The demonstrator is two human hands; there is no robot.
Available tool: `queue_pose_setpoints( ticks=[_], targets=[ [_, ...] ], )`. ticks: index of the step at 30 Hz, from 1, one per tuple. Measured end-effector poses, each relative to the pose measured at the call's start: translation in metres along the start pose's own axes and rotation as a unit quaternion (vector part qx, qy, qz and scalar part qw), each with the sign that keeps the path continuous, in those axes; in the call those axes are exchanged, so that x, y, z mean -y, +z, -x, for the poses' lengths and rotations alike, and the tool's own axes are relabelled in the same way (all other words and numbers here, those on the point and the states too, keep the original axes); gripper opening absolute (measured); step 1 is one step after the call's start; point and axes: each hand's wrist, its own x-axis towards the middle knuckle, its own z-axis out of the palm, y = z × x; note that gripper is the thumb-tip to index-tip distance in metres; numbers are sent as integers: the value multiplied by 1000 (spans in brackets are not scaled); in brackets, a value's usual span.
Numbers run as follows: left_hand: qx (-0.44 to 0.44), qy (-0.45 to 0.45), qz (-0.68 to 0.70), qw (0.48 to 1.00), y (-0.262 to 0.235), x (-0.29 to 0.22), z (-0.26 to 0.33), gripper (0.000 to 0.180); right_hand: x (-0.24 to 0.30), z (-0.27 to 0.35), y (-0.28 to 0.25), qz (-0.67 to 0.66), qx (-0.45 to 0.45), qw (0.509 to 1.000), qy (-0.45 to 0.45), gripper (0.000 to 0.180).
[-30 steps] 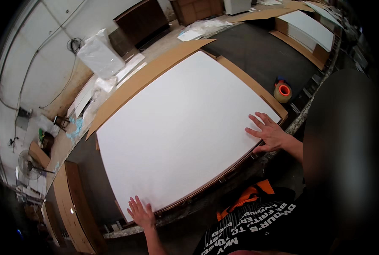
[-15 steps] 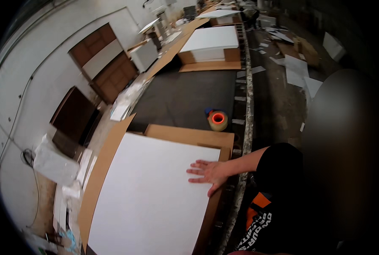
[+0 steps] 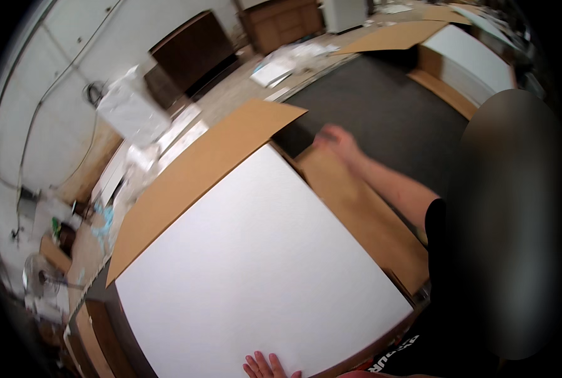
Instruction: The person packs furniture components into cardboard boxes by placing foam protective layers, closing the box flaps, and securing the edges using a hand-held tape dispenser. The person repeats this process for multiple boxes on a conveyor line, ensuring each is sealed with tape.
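Plain white board lay ctr to 6 o'clock btwn cardboard flaps, one corner twd 12; long axis unclear, near end cut off. L grip lay flat on it, released; R grip, 1 o'clock, blurred, couldn't tell hold.

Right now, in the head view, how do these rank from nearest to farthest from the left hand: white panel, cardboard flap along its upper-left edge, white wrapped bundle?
1. White panel: directly under the left hand.
2. Cardboard flap: across the panel, upper left.
3. White wrapped bundle: farther upper left, past the flap.
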Motion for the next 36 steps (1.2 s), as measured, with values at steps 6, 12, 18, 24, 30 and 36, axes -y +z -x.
queue_pose_setpoints(
  ticks=[6,12,18,24,30,36],
  targets=[
    [39,-38,30,998,-17,-13,0,61,-69,-191,40,-479,24,850,217,56],
    [31,-64,58,996,-2,-20,4,68,-51,-231,79,-269,-38,955,119,21],
    [-19,-102,112,988,1,-4,9,73,14,-197,107,-8,104,979,-174,27],
    [19,-71,80,994,-10,13,-3,75,-95,-163,8,-102,-14,988,-116,34],
    [-26,-60,56,996,2,12,14,74,-175,-106,-35,-24,72,997,2,28],
    [-94,-28,109,989,7,26,10,77,-130,31,-149,461,113,868,-145,33]
  ],
)
